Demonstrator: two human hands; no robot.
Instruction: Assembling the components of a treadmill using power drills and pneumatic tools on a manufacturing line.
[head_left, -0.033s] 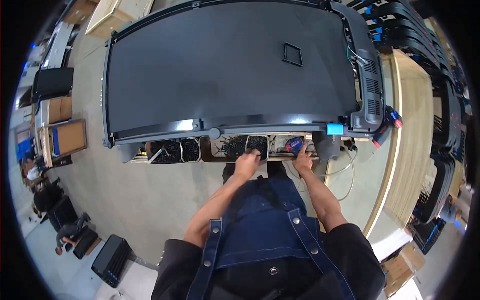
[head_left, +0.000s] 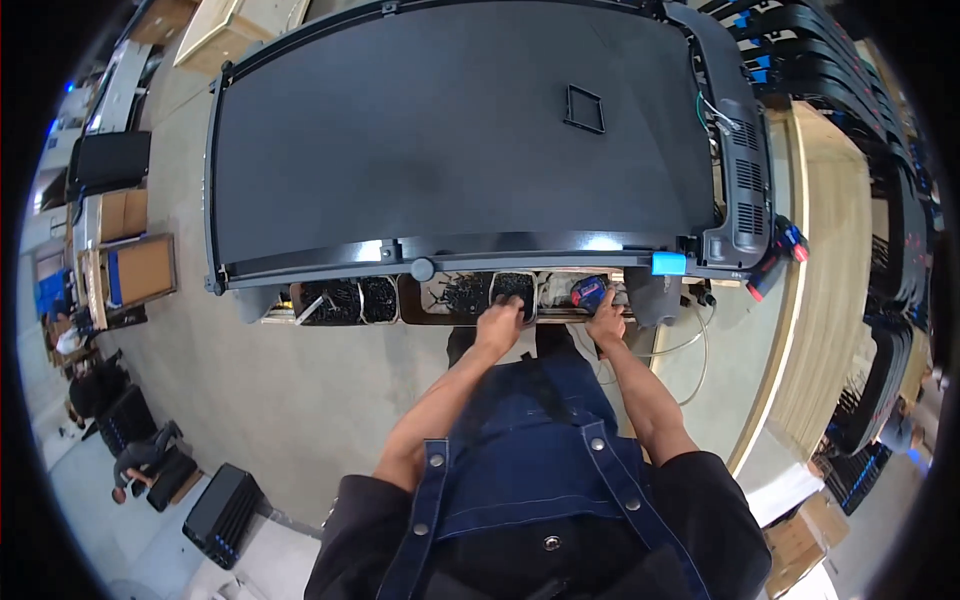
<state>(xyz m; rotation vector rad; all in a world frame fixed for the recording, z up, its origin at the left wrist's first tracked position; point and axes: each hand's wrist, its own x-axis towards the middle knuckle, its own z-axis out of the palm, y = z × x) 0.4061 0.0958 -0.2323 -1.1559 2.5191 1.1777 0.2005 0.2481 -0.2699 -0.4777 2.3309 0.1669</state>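
My left hand (head_left: pixel 500 323) is over the near edge of a bin of small black screws (head_left: pixel 514 285), fingertips drawn together at the screws. Whatever they pinch is too small to make out. To its right, my right hand (head_left: pixel 606 322) is closed round the handle of a red and blue cordless drill (head_left: pixel 588 292), which rests among pale bags in the parts tray (head_left: pixel 560 318). A treadmill deck (head_left: pixel 430 150) with a black belt lies just beyond the tray, its frame edge overhanging it. A small black rectangular frame (head_left: pixel 585 126) lies on the belt.
Further bins of black hardware (head_left: pixel 378 298) fill the tray's left part. A second red and black power tool (head_left: pixel 778 262) hangs by the deck's right corner. A pale cable (head_left: pixel 706 345) loops on the floor beside a long wooden crate (head_left: pixel 825 260). Black parts are stacked at far right.
The view has shifted very slightly. My left hand stays at the screw bin and my right hand keeps its grip on the drill.
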